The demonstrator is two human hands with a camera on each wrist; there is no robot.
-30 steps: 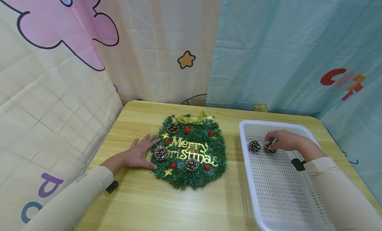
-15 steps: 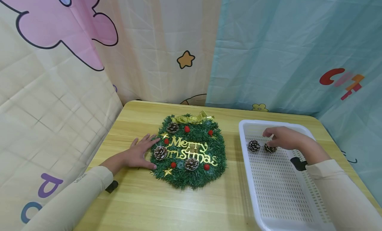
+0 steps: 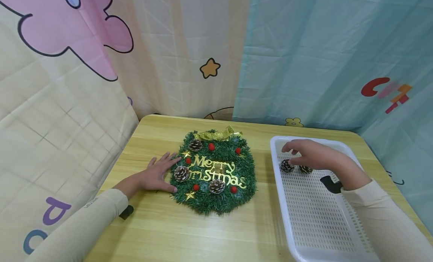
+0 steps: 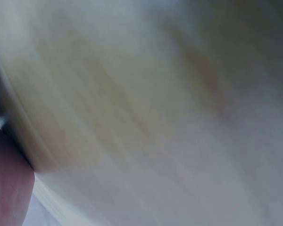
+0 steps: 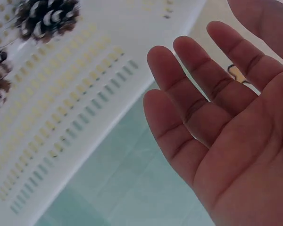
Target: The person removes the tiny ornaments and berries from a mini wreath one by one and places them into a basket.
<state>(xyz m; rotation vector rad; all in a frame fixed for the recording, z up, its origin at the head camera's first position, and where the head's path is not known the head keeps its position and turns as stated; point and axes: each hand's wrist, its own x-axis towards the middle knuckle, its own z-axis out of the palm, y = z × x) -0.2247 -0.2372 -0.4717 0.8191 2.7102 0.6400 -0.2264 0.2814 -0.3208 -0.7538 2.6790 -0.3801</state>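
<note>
A green tinsel wreath lies flat on the table, bearing gold "Merry Christmas" lettering, red berries, gold stars and several frosted pine cones. My left hand rests with spread fingers at the wreath's left edge. Inside a white basket on the right, two pine cones sit side by side: the left one and the right one. Over them hovers my right hand, its thumb overlapping the left cone in the head view. In the right wrist view its loosely bent fingers hold nothing.
The wooden table ends at printed curtains behind and at the left. A gold ribbon bow tops the wreath. The basket's raised rim stands between the wreath and the right hand.
My right hand has moved left inside the basket, from the right pine cone to above the left one, and its fingers have loosened. The left hand and wreath have stayed put.
</note>
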